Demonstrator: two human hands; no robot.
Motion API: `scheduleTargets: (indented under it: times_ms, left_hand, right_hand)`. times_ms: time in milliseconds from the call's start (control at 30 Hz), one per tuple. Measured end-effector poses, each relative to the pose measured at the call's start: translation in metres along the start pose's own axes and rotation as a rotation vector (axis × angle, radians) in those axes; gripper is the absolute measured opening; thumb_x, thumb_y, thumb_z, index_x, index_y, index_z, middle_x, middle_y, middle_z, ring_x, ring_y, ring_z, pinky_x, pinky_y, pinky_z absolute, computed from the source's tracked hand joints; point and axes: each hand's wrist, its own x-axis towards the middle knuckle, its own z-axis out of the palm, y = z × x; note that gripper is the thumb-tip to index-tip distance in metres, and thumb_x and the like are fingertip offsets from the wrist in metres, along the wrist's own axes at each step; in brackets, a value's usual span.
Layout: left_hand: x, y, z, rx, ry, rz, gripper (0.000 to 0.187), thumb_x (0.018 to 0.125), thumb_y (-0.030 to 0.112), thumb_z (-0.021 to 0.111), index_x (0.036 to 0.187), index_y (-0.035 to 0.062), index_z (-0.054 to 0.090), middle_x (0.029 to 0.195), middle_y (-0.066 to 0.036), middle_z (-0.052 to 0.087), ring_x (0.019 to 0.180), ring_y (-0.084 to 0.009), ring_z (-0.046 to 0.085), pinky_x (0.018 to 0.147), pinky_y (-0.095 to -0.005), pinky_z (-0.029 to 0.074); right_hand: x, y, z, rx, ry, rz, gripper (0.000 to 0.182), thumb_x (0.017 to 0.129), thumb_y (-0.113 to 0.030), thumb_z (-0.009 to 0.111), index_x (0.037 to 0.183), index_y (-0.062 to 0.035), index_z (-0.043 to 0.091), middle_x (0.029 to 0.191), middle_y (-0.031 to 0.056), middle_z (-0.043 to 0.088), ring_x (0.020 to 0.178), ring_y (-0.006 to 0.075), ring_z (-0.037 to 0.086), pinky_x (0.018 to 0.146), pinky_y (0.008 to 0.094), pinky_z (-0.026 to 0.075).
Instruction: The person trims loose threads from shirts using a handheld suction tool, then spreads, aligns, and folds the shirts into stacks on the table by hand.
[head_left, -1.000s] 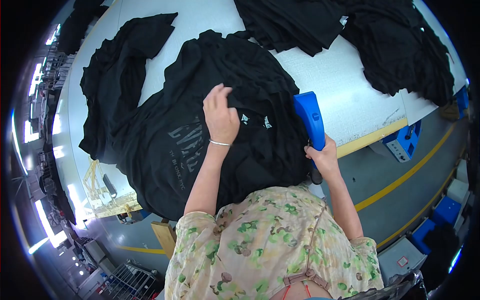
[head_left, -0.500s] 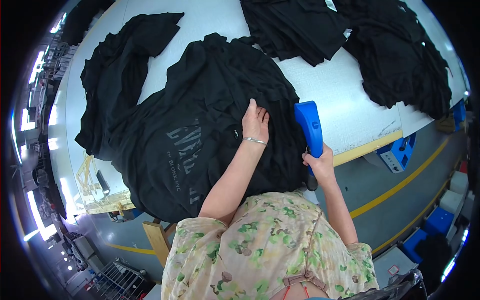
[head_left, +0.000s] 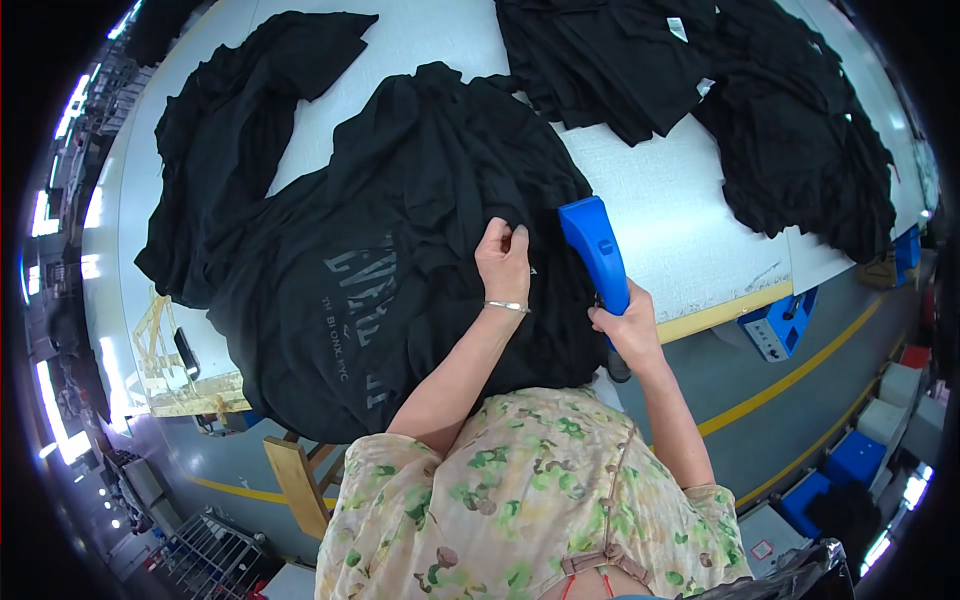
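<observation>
A black garment (head_left: 290, 260) with grey printed lettering lies bunched at the front of the table, partly over its edge. My left hand (head_left: 503, 265) is on its right part, fingers curled and closed on a fold of the cloth. My right hand (head_left: 630, 322) is wrapped round the lower end of a blue clipper-shaped hand tool (head_left: 600, 250). The tool's wide head points up and left, overlapping the garment's right edge. A small light label shows beside my left hand, mostly hidden by it.
More black garments lie on the white table (head_left: 640, 190): one at the left (head_left: 225, 150), a folded pile with white tags (head_left: 610, 60) at the back, another heap (head_left: 800, 150) at the right. A blue box (head_left: 775, 328) hangs under the yellow table edge. Blue and white bins stand lower right.
My left hand has gone from loosely spread fingers to closed ones, a little lower on the cloth. The blue tool has shifted left, its head now over the garment's edge.
</observation>
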Motion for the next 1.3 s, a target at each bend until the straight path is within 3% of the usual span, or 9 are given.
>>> scheduleTargets:
  times_ms: [267,533,667,733,900,967,1100,1200,1300]
  left_hand:
    - [-0.004,-0.005,-0.013,0.166,-0.011,0.177,0.024,0.092,0.000,0.064,0.077,0.0001,0.045,0.075,0.001,0.041,0.066,-0.0062,0.038,0.057,-0.0271,0.034]
    - [-0.004,-0.005,-0.023,0.031,-0.075,0.122,0.023,0.092,-0.004,0.060,0.077,0.0014,0.043,0.075,0.003,0.036,0.067,-0.0059,0.035,0.060,-0.0251,0.033]
    - [-0.006,-0.007,-0.026,0.081,-0.208,0.195,0.006,0.094,-0.004,0.057,0.098,-0.0006,0.060,0.082,-0.003,0.056,0.072,-0.0101,0.052,0.066,-0.0256,0.043]
    - [-0.023,0.033,-0.039,0.400,-0.413,0.286,0.031,0.093,-0.004,0.058,0.122,0.0033,0.066,0.097,-0.011,0.069,0.083,-0.0201,0.067,0.075,-0.0280,0.052]
    - [-0.022,0.066,-0.095,0.659,0.044,0.612,0.018,0.094,-0.002,0.058,0.108,0.0031,0.068,0.091,-0.007,0.066,0.075,-0.0138,0.062,0.070,-0.0260,0.050]
    - [0.002,0.054,-0.127,0.465,0.232,0.246,0.016,0.095,0.008,0.062,0.110,0.0042,0.066,0.093,-0.004,0.065,0.074,-0.0118,0.059,0.068,-0.0263,0.049]
    - [0.035,0.030,-0.143,0.366,0.133,-0.023,0.035,0.090,0.023,0.071,0.116,0.0015,0.061,0.097,-0.010,0.065,0.090,-0.0206,0.061,0.087,-0.0345,0.048]
    - [0.017,0.067,-0.107,0.805,0.226,0.650,0.037,0.080,0.016,0.075,0.113,0.0042,0.063,0.097,-0.012,0.064,0.097,-0.0310,0.057,0.088,-0.0401,0.047]
    - [0.009,0.067,-0.089,1.258,-0.052,0.618,0.020,0.077,0.025,0.076,0.084,0.0082,0.069,0.092,-0.008,0.063,0.096,-0.0289,0.057,0.081,-0.0414,0.042]
  right_hand:
    - [0.006,-0.033,0.013,-0.305,-0.134,-0.150,0.016,0.075,0.000,0.068,0.087,-0.0002,0.058,0.073,0.0034,0.058,0.062,0.0109,0.059,0.059,0.0278,0.050]
    - [0.010,-0.033,0.017,-0.048,-0.180,0.006,0.017,0.075,0.000,0.070,0.089,0.0012,0.059,0.075,0.0042,0.060,0.062,0.0108,0.060,0.058,0.0273,0.051]
    - [0.009,-0.032,0.017,-0.047,-0.161,0.058,0.018,0.074,0.000,0.071,0.089,0.0021,0.060,0.075,0.0051,0.061,0.061,0.0114,0.060,0.058,0.0275,0.051]
    - [0.004,-0.029,0.013,0.044,-0.072,0.068,0.018,0.073,0.001,0.070,0.089,0.0027,0.061,0.075,0.0054,0.061,0.061,0.0122,0.060,0.058,0.0278,0.051]
    - [0.002,-0.014,-0.014,0.164,0.019,0.064,0.013,0.075,0.004,0.067,0.085,0.0001,0.060,0.072,0.0036,0.059,0.059,0.0113,0.058,0.056,0.0271,0.049]
    - [-0.001,-0.009,-0.014,0.181,0.021,0.063,0.012,0.075,0.004,0.067,0.083,-0.0007,0.059,0.072,0.0036,0.059,0.059,0.0113,0.058,0.056,0.0268,0.049]
    - [-0.007,-0.002,-0.001,0.202,-0.013,0.044,0.012,0.075,0.004,0.067,0.083,-0.0017,0.060,0.072,0.0037,0.060,0.060,0.0115,0.059,0.057,0.0268,0.049]
    - [-0.012,0.001,0.004,0.180,-0.043,0.032,0.013,0.074,0.005,0.066,0.083,-0.0020,0.060,0.073,0.0034,0.059,0.060,0.0115,0.058,0.057,0.0270,0.050]
    - [-0.016,0.003,0.007,0.175,-0.050,0.045,0.013,0.075,0.005,0.066,0.083,-0.0020,0.059,0.072,0.0031,0.058,0.061,0.0115,0.058,0.058,0.0274,0.049]
